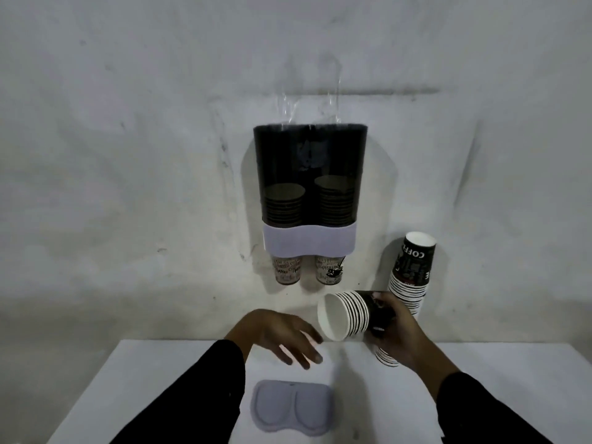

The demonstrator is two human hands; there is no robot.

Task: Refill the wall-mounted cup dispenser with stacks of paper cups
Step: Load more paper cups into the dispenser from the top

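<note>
Lettering "COFFEE" runs partly legible down the tall cup stack [410,274] at right of frame. Right hand [395,328] grasps a short cup stack [347,315] below the dispenser [309,187]; left hand [285,334] hovers released.

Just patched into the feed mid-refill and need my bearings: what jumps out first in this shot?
The dark two-column cup dispenser on the wall dominates, both columns partly filled, and its grey lid lies on the white table below. The right hand holds a short stack of cups tipped sideways, while the left hand hovers open beside it. A taller cup stack leans against the wall at right.
</note>
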